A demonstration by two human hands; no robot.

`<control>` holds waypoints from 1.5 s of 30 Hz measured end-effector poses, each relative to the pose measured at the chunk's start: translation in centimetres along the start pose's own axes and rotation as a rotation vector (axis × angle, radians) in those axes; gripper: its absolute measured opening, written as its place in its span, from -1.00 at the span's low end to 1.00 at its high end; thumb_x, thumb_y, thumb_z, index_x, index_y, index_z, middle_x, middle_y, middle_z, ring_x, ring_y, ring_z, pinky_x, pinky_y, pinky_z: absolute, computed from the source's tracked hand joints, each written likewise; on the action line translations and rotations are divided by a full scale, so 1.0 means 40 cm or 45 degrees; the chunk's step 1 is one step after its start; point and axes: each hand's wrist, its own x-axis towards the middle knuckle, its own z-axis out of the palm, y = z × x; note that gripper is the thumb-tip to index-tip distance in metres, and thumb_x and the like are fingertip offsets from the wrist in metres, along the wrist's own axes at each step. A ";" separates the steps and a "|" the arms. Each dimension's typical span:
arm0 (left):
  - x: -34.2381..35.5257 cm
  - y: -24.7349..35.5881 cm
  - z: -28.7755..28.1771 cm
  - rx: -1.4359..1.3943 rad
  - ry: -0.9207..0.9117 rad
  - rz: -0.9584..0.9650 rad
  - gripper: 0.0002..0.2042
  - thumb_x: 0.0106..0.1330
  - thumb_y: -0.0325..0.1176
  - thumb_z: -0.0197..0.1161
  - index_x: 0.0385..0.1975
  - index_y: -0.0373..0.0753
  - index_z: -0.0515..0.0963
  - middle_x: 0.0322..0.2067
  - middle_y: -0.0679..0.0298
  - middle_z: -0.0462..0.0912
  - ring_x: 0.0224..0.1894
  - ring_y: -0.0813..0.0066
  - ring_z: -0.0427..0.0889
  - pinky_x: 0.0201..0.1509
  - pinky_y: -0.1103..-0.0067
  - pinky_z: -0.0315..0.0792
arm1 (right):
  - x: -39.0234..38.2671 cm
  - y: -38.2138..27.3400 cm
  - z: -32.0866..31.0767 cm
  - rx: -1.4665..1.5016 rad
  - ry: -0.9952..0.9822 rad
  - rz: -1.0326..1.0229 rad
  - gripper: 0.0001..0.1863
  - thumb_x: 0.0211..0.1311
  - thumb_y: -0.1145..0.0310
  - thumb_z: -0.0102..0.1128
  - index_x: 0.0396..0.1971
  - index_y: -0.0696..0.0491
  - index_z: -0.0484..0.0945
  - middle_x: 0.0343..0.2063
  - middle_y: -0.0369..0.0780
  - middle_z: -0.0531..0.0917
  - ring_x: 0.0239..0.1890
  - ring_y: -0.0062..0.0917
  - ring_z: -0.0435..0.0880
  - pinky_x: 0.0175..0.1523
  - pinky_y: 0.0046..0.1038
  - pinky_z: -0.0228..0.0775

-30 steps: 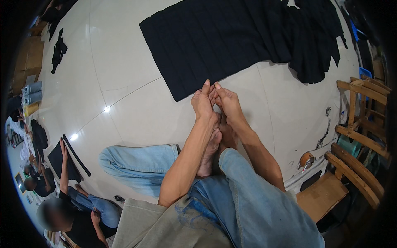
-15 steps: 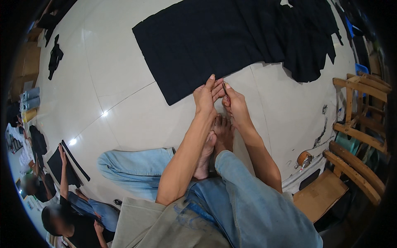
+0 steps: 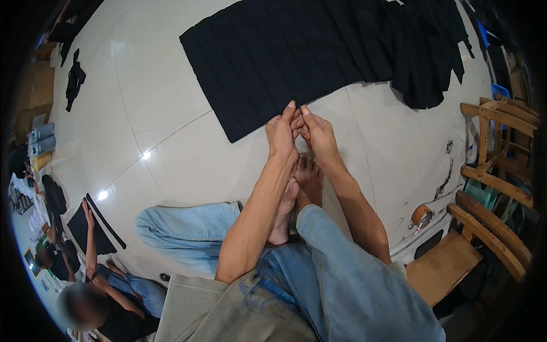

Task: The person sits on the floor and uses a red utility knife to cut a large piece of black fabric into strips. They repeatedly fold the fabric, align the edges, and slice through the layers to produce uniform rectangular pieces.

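My left hand (image 3: pixel 282 128) is curled, thumb pointing up, its fingertips close against those of my right hand (image 3: pixel 313 131), just at the near edge of a black pleated fabric piece (image 3: pixel 268 62) lying on the floor. My right thumb and fingers pinch a small, thin dark object (image 3: pixel 299 109), too small to name clearly. What my left fingers hold, if anything, is hidden. Both hands are above my bare feet (image 3: pixel 302 188); whether they touch the fabric I cannot tell.
Wooden chairs (image 3: pixel 490 142) and a tape roll (image 3: pixel 421 216) line the right of the tiled floor (image 3: pixel 154 91). At lower left a co-worker (image 3: pixel 125 308) sits with a hand on dark fabric (image 3: pixel 82 228). Boxes (image 3: pixel 40 91) and another worker (image 3: pixel 54 259) are farther left.
My hands parted slightly half a second ago, showing the thin item in my right, and are now closer again. The nearby co-worker's lower arm has swung forward. The view has shifted slightly.
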 end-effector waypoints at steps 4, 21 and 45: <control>0.002 -0.003 -0.002 -0.014 -0.019 0.025 -0.75 0.37 -0.26 0.36 -0.28 -0.38 0.58 -0.32 0.15 0.72 -0.44 0.58 0.63 -0.36 0.66 0.53 | 0.014 0.019 -0.005 0.026 0.002 -0.038 -0.60 0.55 0.19 0.04 -0.46 0.17 0.57 -0.48 -0.27 0.61 -0.45 -0.63 0.54 -0.28 -0.59 0.39; -0.018 0.009 0.016 -0.028 0.027 0.013 -0.73 0.38 -0.28 0.34 -0.24 -0.42 0.56 -0.27 0.08 0.74 -0.32 0.47 0.73 -0.21 0.64 0.61 | -0.002 0.048 -0.046 -0.086 -0.020 -0.007 -0.59 0.53 0.12 0.05 -0.48 0.09 0.57 -0.56 -0.40 0.54 -0.56 -0.81 0.29 -0.45 -0.66 0.05; -0.023 0.008 0.013 -0.034 -0.020 0.006 -0.76 0.42 -0.22 0.32 -0.26 -0.28 0.50 -0.32 0.21 0.69 -0.36 0.51 0.65 -0.24 0.62 0.54 | -0.008 0.015 -0.017 -0.166 0.000 -0.055 -0.58 0.54 0.11 0.01 -0.40 0.12 0.61 -0.47 -0.33 0.59 -0.42 -0.66 0.49 -0.32 -0.56 0.28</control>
